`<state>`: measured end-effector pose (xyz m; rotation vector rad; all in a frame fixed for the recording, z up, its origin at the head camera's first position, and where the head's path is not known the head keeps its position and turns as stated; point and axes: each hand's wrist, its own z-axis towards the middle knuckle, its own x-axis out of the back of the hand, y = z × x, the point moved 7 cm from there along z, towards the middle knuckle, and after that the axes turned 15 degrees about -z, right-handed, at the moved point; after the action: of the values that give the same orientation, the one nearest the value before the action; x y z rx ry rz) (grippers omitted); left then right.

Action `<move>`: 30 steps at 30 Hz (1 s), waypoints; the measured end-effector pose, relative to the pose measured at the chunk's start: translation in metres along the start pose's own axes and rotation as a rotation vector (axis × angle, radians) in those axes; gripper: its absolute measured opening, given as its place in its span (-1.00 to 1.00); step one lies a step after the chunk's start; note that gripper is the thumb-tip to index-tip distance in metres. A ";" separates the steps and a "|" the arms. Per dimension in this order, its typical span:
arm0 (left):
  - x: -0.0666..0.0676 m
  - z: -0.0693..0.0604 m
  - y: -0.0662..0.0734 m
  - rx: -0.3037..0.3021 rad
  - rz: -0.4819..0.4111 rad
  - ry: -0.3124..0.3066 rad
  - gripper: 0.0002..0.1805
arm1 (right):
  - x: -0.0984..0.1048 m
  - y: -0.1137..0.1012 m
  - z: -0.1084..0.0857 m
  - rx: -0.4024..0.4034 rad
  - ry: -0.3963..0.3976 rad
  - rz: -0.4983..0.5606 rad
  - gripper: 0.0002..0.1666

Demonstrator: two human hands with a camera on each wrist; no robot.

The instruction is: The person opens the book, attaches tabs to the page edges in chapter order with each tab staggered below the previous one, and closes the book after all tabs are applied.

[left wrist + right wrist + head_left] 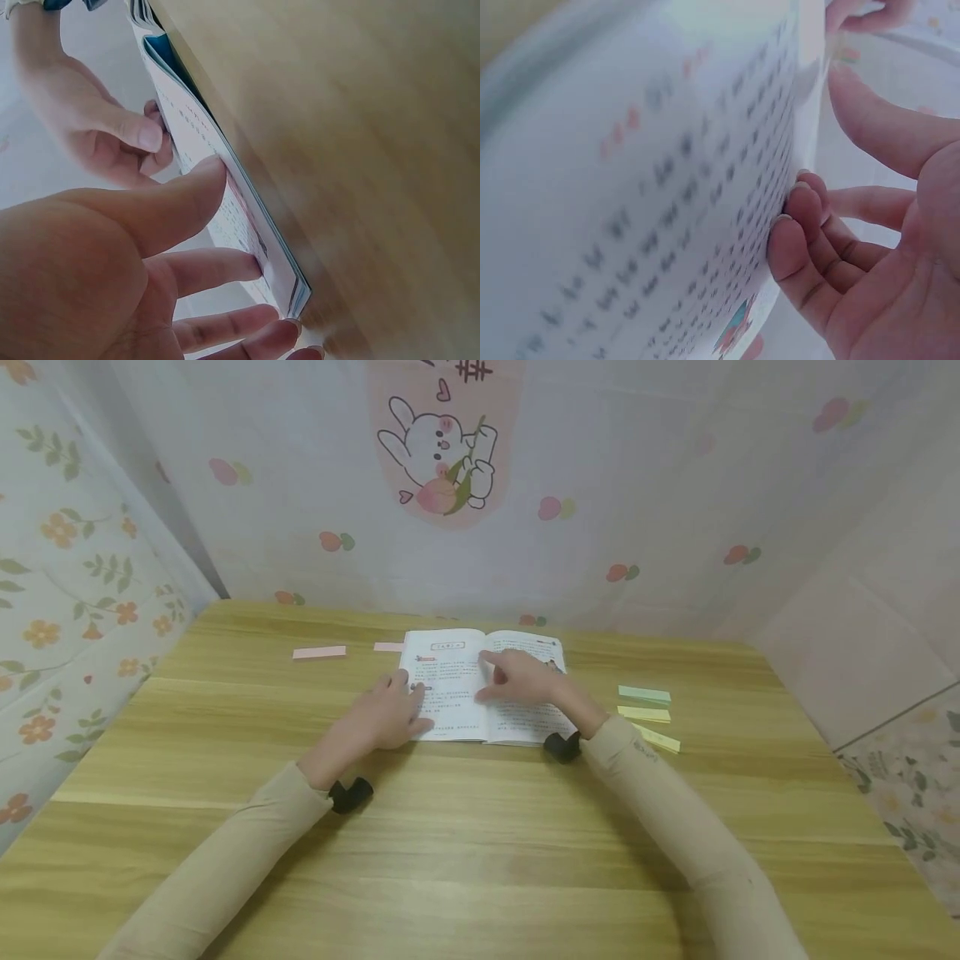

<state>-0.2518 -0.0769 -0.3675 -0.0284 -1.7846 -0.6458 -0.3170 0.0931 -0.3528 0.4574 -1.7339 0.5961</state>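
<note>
An open book [450,714] with printed text lies flat near the back of the table. My left hand [386,714] rests on the outer part of its left page, thumb and fingers spread; in the left wrist view the thumb [199,187] touches the paper near the edge. Over the middle of the book is my right hand [521,677], index finger and thumb reaching across the centre fold onto the left page. Its other fingers [799,240] bend against the right page in the right wrist view. Neither hand grips anything.
Pink paper strips [319,652] lie left of the book, one partly hidden by it. To the right are a green strip [645,695] and yellow strips [643,714]. A patterned curtain [480,568] hangs behind the wooden table [450,860].
</note>
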 end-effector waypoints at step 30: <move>-0.001 0.000 0.001 0.018 0.017 -0.007 -0.26 | -0.009 0.027 0.043 -0.176 -0.086 -0.065 -0.06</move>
<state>-0.2510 -0.0761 -0.3678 -0.0337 -1.7950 -0.6185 -0.3641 0.0884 -0.3739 0.4188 -1.8278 0.3778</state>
